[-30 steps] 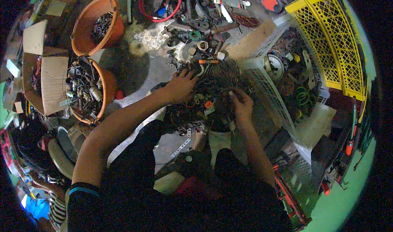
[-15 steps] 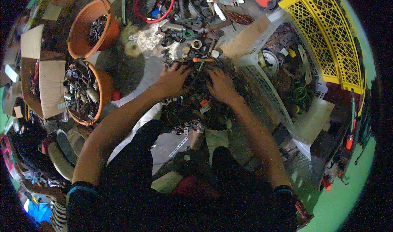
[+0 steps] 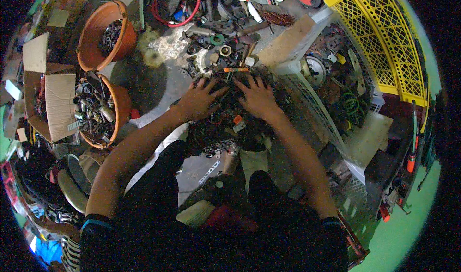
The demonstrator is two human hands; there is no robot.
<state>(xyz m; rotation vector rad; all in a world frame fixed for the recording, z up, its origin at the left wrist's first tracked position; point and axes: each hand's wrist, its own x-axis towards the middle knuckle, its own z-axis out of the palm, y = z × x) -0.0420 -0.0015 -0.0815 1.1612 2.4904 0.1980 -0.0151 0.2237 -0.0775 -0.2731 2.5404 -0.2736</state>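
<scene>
Both arms reach forward over a dark pile of mixed small hardware (image 3: pixel 225 116) on the floor between my legs. My left hand (image 3: pixel 199 99) lies palm down on the pile's left side, fingers spread. On the right side my right hand (image 3: pixel 255 96) rests the same way, its fingers apart and pointing forward. Just beyond the fingertips, between the hands, is an orange-handled tool (image 3: pixel 236 69). A hex nut (image 3: pixel 224 50) and other metal fittings lie farther off. Small orange piece (image 3: pixel 237 119) shows on the pile nearer to me. What lies under my palms is hidden.
Two orange buckets (image 3: pixel 122 36) of metal parts and an open cardboard box (image 3: pixel 60 106) stand at left. To the right are a white crate (image 3: pixel 319 111) of parts and a yellow crate (image 3: pixel 384 41). A red hose (image 3: pixel 197 7) coils ahead. Someone's striped sleeve (image 3: pixel 71 253) shows lower left.
My fingers have spread wider on the pile, and both hands have shifted slightly. The surrounding scene has moved a little in the picture.
</scene>
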